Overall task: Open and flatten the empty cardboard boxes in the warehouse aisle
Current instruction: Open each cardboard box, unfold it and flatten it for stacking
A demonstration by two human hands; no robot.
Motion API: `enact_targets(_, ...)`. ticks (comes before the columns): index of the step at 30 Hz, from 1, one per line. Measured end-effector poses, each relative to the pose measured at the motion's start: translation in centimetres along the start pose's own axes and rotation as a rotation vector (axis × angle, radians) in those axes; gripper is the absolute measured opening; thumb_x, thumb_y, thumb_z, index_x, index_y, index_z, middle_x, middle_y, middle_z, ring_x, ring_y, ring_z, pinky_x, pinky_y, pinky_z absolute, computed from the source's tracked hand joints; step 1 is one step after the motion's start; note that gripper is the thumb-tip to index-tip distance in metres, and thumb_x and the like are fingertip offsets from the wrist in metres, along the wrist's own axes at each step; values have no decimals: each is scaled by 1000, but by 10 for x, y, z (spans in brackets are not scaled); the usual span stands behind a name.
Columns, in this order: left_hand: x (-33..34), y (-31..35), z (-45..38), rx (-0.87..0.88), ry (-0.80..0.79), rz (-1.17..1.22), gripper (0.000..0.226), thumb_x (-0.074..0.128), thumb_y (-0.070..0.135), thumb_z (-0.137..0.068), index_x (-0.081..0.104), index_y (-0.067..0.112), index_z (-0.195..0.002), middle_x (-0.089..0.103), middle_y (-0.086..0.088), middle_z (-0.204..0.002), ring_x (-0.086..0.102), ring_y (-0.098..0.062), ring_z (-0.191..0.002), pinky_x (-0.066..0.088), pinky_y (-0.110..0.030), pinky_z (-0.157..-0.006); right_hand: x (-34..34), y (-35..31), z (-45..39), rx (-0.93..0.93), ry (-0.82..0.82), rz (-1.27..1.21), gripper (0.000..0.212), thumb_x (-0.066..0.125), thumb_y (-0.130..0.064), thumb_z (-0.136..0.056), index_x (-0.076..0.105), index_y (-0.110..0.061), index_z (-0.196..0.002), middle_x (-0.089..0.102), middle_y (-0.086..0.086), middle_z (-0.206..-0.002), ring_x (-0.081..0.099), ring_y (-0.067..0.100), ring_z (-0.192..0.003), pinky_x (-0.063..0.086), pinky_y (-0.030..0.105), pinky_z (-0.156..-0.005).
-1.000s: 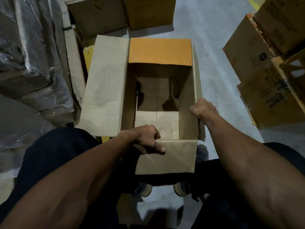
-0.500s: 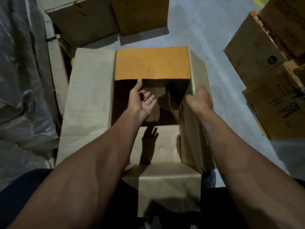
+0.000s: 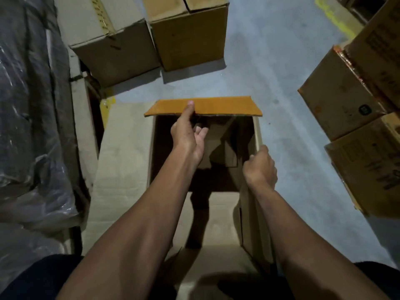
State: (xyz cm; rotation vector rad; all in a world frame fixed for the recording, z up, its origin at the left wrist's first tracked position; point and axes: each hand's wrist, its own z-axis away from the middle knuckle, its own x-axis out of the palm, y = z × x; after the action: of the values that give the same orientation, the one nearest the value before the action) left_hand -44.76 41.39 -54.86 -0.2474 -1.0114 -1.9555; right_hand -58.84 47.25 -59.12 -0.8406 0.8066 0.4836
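Note:
An open, empty cardboard box (image 3: 121, 180) stands on the grey floor right in front of me, its wide left flap laid outward. Its far flap (image 3: 225, 106) is orange and tilts up. My left hand (image 3: 188, 135) reaches across the box opening, thumb on top of the orange flap's near edge and fingers below it. My right hand (image 3: 259, 167) is closed over the top edge of the box's right wall (image 3: 256, 215). The near flap lies low between my forearms, in shadow.
Two closed cardboard boxes (image 3: 186, 33) stand on the floor beyond the open one. More boxes (image 3: 355, 98) are stacked at the right. Plastic-wrapped goods (image 3: 28, 126) fill the left side. Bare grey floor (image 3: 277, 83) lies between the box and the right stack.
My left hand left the near flap, reached across the box and took the orange far flap, which now tilts up. My right hand stayed on the right wall.

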Motion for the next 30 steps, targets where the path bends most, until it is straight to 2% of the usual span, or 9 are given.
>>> enact_targets(3,9,8,-9,174,-114,-294,33,60,40,-97,63,16,-118,68,-5,-119,63,-20,-111,53,-26,-93,0,-1,-1,-1,4,29,38,53,-16,-101,43,-9,-137,58,14,-127,59,33,-111,40,34,-74)
enact_targets(5,12,12,-24,339,-138,-783,46,54,37,-101,50,13,-141,56,-3,-137,53,-19,-126,47,-17,-97,0,-1,-3,4,-2,58,38,52,-14,-101,43,-8,-137,58,14,-128,59,34,-112,38,33,-74)
enact_targets(8,7,16,-54,645,-159,-1691,71,57,32,-99,20,14,-157,19,-4,-165,10,-25,-153,18,-38,-122,4,-2,-5,18,-6,88,41,51,-13,-101,41,-9,-140,58,14,-132,58,36,-115,44,38,-80)
enact_targets(11,5,19,-81,788,-185,-2116,75,55,36,-98,16,14,-158,11,-9,-166,6,-30,-153,12,-44,-124,8,-2,-8,9,-4,97,44,53,-11,-100,40,-9,-142,60,13,-130,61,34,-113,49,39,-83)
enact_targets(16,9,21,-112,914,-253,-2268,57,53,37,-98,34,16,-147,36,-11,-153,34,-31,-139,26,-43,-115,14,0,-11,-2,-2,109,48,56,-12,-98,39,-9,-142,61,13,-128,62,33,-109,52,42,-83)
enact_targets(20,17,24,-119,873,-252,-2318,33,44,34,-104,50,15,-130,58,-13,-128,52,-32,-115,38,-42,-96,17,-2,-14,15,-4,125,49,56,-12,-97,38,-10,-143,61,12,-128,62,34,-110,51,41,-83)
enact_targets(23,20,28,-120,837,-255,-2389,24,49,27,-102,53,14,-122,62,-15,-118,55,-34,-107,40,-42,-85,18,-3,-15,22,-2,136,48,57,-12,-97,39,-10,-141,62,12,-127,62,33,-109,50,39,-81)
enact_targets(27,23,30,-121,748,-289,-2376,26,50,21,-101,53,14,-125,61,-16,-122,55,-34,-110,42,-44,-91,17,-3,-14,18,5,131,45,57,-12,-98,40,-9,-139,63,12,-124,64,33,-106,50,39,-79)
enact_targets(30,20,31,-116,714,-326,-2331,43,46,32,-103,42,14,-143,47,-14,-146,43,-33,-132,32,-43,-109,16,-4,-12,15,7,122,43,57,-12,-97,41,-9,-137,63,12,-122,64,33,-104,50,40,-76)
